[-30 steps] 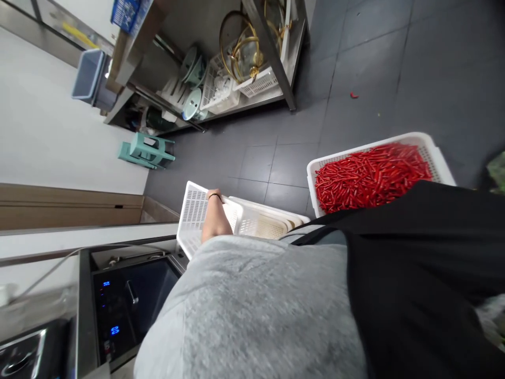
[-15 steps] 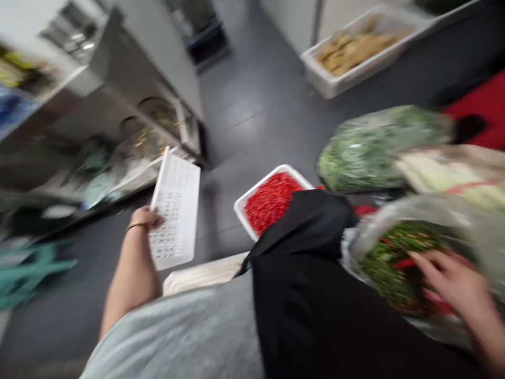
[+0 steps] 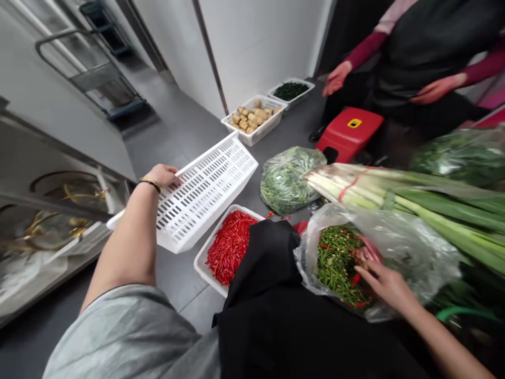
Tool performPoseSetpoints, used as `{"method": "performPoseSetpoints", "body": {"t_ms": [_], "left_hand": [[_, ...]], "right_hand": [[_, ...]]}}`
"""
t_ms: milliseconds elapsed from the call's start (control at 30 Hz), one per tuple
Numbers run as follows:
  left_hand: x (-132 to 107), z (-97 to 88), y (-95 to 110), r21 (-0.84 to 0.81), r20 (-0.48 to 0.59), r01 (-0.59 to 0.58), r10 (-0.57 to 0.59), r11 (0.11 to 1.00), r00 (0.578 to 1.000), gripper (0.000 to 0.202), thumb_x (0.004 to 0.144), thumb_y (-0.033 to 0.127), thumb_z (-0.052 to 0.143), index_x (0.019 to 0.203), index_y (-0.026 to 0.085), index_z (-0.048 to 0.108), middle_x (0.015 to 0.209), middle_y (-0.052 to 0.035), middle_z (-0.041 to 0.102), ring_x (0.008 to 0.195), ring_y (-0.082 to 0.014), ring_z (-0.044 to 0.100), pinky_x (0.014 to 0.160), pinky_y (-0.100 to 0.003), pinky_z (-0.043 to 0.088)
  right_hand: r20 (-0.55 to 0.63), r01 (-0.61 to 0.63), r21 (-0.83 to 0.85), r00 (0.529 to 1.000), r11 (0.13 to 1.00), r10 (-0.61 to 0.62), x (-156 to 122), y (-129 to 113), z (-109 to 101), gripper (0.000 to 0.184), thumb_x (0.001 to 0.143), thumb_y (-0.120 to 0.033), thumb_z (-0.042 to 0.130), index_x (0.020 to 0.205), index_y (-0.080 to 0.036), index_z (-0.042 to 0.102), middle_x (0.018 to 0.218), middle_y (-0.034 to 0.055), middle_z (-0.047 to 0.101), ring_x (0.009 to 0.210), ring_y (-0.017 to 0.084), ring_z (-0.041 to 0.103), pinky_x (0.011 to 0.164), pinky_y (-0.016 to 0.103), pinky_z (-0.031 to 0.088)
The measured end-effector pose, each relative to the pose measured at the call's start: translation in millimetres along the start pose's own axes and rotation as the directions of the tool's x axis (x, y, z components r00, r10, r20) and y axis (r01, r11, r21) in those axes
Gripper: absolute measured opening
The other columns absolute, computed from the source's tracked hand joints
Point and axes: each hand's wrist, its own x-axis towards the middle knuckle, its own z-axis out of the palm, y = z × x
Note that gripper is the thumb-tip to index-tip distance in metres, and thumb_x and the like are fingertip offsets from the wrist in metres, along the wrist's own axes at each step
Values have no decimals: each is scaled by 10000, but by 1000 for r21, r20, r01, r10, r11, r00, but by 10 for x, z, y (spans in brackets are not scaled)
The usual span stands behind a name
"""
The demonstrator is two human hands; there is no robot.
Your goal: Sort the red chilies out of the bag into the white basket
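My left hand [image 3: 165,176] grips the rim of a white slotted plastic basket [image 3: 205,192]. The basket is tipped on its side above the floor, its slotted bottom facing me. Just beyond my knee a white basket of red chilies [image 3: 231,247] stands on the floor, partly under the raised one. To the right, my right hand [image 3: 382,279] reaches into an open clear plastic bag [image 3: 418,258] holding green chili stems [image 3: 337,263]. Its fingers are bent together, with a red chili [image 3: 356,277] at their tips; what they pinch is not clear.
A bag of leafy greens [image 3: 292,179] and a tied bundle of leeks [image 3: 379,189] lie ahead. Beyond are a red stool [image 3: 349,134], a basket of potatoes [image 3: 256,123] and a basket of dark greens [image 3: 292,92]. A seated co-worker [image 3: 426,58] is at right; a trolley [image 3: 94,79] stands back left.
My view has swung to the right, bringing the co-worker into sight. My left hand has lifted the basket forward and turned it toward the chilies. My right hand stays in the bag.
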Motion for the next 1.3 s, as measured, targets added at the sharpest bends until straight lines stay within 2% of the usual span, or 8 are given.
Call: {"method": "performPoseSetpoints", "body": {"t_ms": [167, 300, 400, 633, 800, 933, 1033, 1300], "left_hand": [[176, -46, 1478, 134, -62, -323, 333, 937, 941, 357, 788, 42, 591, 1136, 29, 668, 731, 16, 637, 817, -116, 601, 872, -289, 478], [196, 610, 2274, 320, -130, -583, 644, 747, 754, 415, 800, 100, 579, 1205, 46, 650, 1046, -76, 686, 1104, -241, 605, 971, -339, 435], [198, 1255, 2522, 275, -17, -627, 655, 729, 755, 458, 824, 117, 548, 1272, 145, 635, 1195, -111, 673, 1163, -250, 601, 1006, -338, 443], [-403, 1770, 2015, -86, 122, -787, 790, 611, 601, 455, 818, 250, 611, 1255, 122, 621, 1166, -112, 690, 1099, -232, 636, 1010, -349, 471], [-1537, 2011, 1520, -507, 255, -755, 909, 415, 328, 308, 836, 326, 628, 1085, 156, 692, 1115, -99, 715, 1025, -216, 660, 954, -346, 495], [-2252, 2472, 1468, -806, 465, -341, 874, 483, 139, 386, 801, 404, 699, 1065, 126, 661, 1038, -106, 725, 942, -181, 676, 880, -311, 522], [-2521, 2730, 1499, -779, 627, 21, 779, 627, 22, 465, 751, 518, 727, 981, 132, 608, 786, -63, 715, 725, -159, 688, 723, -303, 551], [-2731, 2693, 1559, -662, 730, 254, 683, 705, 7, 438, 738, 495, 727, 926, 138, 556, 620, -58, 686, 553, -201, 691, 492, -251, 523]], "right_hand": [[24, -47, 36, 999, 998, 46, 56, -23, -56, 499, 922, -650, 379, 668, -249, 534, 658, 40, 636, 620, 188, 622, 641, 303, 476], [-30, -120, 86, 992, 989, 123, 41, -14, -36, 471, 925, -635, 391, 704, -249, 546, 682, 45, 648, 636, 193, 622, 653, 317, 483], [-34, -123, 121, 991, 985, 128, -3, -34, -28, 417, 932, -584, 423, 733, -248, 569, 694, 35, 655, 643, 190, 634, 652, 312, 493], [-76, -174, 276, 977, 945, 202, -72, -247, -252, 401, 882, -593, 500, 782, -236, 654, 730, 40, 699, 656, 192, 647, 637, 305, 512], [-38, -198, 532, 966, 824, 257, 97, -676, -520, 404, 836, -597, 586, 736, -209, 639, 511, -12, 573, 464, 131, 505, 495, 262, 429], [5, -121, 645, 988, 754, 154, 200, -1052, -568, 403, 856, -574, 576, 698, -204, 599, 483, -19, 547, 437, 119, 484, 471, 254, 407], [-134, 31, 510, 990, 860, 44, 165, -1182, -481, 343, 900, -491, 552, 717, -207, 613, 577, 4, 606, 511, 133, 540, 515, 261, 426], [-465, 161, -60, 869, 985, -170, 4, -1085, -374, 299, 957, -358, 495, 707, -215, 572, 656, 36, 622, 610, 161, 580, 614, 286, 430]]}}
